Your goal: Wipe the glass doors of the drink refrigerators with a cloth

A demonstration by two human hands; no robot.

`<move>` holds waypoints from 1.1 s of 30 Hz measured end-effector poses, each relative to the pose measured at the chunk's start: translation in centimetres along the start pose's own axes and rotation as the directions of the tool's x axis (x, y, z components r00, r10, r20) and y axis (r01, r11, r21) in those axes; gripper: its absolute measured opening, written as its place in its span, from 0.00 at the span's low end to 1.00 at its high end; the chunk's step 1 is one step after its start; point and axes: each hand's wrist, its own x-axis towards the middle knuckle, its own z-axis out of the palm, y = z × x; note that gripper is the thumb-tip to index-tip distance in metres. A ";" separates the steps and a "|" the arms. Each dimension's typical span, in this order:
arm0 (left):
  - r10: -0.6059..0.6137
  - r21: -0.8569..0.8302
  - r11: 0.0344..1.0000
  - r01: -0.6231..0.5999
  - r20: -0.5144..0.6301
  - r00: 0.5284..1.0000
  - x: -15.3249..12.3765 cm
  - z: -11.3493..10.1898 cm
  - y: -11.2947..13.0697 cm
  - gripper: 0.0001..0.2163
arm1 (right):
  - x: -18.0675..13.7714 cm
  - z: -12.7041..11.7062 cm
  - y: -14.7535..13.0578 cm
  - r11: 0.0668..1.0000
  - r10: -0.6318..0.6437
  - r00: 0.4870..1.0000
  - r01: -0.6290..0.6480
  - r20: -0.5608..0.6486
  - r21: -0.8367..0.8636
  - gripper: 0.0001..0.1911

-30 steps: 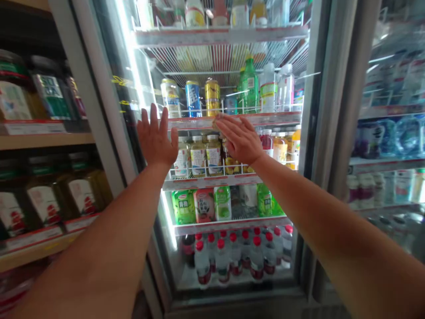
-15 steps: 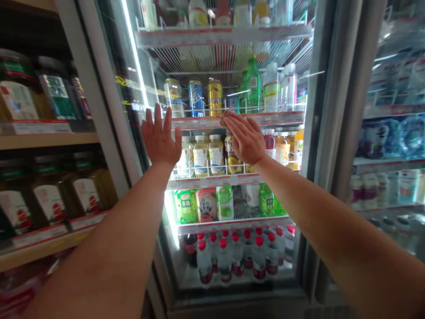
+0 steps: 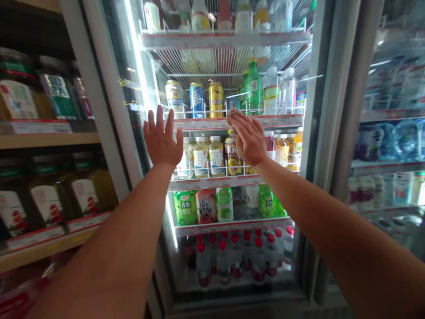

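Observation:
My left hand (image 3: 163, 141) is raised with its fingers spread, palm toward the glass door (image 3: 199, 294) of a lit drinks cooler, and appears to rest flat on it. My right hand (image 3: 249, 138) reaches to the same door, fingers together and slanting up to the left. A crumpled pale pinkish cloth (image 3: 233, 114) shows at its fingertips, pressed toward the glass; the rest of it is hidden under the hand. Behind the glass, a gold can (image 3: 216, 100) and a blue can (image 3: 197, 101) stand left of the right hand, with jars of pale drink (image 3: 216, 156) below.
Shelves of large dark bottles (image 3: 53, 197) stand close on the left. A grey door frame (image 3: 335, 110) runs up the right side, beside another cooler with bottles (image 3: 408, 137). Red-capped bottles (image 3: 224, 261) fill the cooler's bottom, under a shelf of green cartons (image 3: 185, 207).
My right hand has slid slightly to the right with the cloth, uncovering more of a brown-labelled jar behind the glass. My left hand stays in nearly the same place.

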 end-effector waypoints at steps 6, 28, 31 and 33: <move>-0.008 -0.030 1.000 0.009 0.007 1.000 0.0 -0.1 0.0 0.28 | 0.6 -2.1 2.0 0.896 -0.442 0.834 0.432 0.331 0.108 0.32; 0.010 0.006 1.000 -0.009 -0.028 1.000 -0.1 -0.2 0.4 0.28 | -1.4 -3.1 2.8 0.977 -0.098 0.987 0.121 0.131 -0.178 0.29; 0.013 0.022 1.000 -0.012 -0.040 0.999 -0.1 -0.2 0.4 0.27 | -1.6 -3.0 2.8 0.981 -0.030 0.999 0.038 0.046 -0.192 0.29; 0.021 0.024 1.000 -0.020 -0.047 0.999 -0.1 -0.1 0.3 0.27 | -1.6 -2.8 3.0 0.976 0.050 0.997 -0.061 -0.057 -0.209 0.29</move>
